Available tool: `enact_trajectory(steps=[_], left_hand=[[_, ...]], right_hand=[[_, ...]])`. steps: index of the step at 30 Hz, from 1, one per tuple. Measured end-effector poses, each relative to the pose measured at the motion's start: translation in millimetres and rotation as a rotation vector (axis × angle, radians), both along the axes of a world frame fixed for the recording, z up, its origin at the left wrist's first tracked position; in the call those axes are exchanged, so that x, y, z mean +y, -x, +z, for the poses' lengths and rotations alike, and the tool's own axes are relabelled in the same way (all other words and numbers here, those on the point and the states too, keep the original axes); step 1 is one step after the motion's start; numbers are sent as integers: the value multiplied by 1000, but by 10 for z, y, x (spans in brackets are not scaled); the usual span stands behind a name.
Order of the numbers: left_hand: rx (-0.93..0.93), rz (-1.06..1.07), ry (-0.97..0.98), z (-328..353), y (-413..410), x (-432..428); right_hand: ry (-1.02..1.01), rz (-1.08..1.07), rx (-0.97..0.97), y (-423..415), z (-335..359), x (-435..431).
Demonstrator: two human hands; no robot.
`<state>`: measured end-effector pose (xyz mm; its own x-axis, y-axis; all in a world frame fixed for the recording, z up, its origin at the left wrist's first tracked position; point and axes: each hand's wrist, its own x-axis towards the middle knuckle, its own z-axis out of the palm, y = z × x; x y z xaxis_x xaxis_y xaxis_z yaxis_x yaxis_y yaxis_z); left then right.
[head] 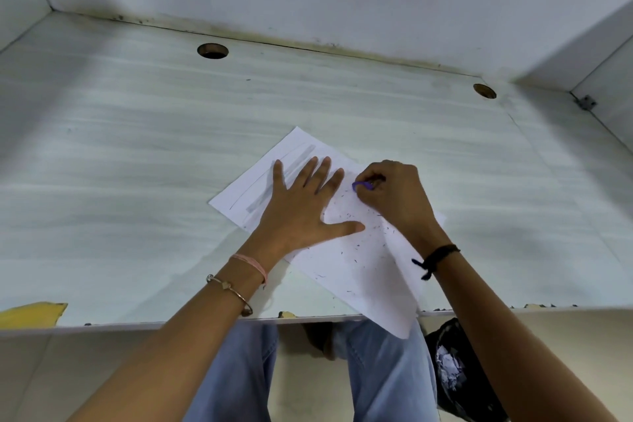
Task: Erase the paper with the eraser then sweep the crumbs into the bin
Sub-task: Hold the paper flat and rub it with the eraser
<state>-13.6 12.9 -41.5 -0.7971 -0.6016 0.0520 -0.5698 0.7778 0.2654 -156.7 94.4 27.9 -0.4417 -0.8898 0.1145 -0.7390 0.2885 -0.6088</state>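
The bench (137,181) carries the paper (359,271), skewed, its near corner overhanging the edge close to the bin (459,370) on the floor below. The left grip (301,209) lies flat and spread, pressing the sheet; that weight should stop creasing. The right grip (394,195) pinches the purple eraser (362,185) against the paper. Short, firm strokes toward the grey shading (284,178) seem best, keeping the crumbs (356,243) on the sheet.

Soft, even, cool light — desk (144,154) dimmer at left and right; whole frame slightly soft, straight edges bend toward corners.
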Motion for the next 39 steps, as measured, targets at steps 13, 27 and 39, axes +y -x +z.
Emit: enact_trajectory(steps=[13, 27, 39], left_hand=[[-4, -3, 6, -13, 2, -7], [-5, -2, 10, -10, 8, 0], [-10, -4, -13, 15, -7, -1]], right_hand=[[-56, 73, -10, 3, -28, 45], [-53, 102, 41, -15, -23, 22], [-7, 33, -49, 159, -78, 16]])
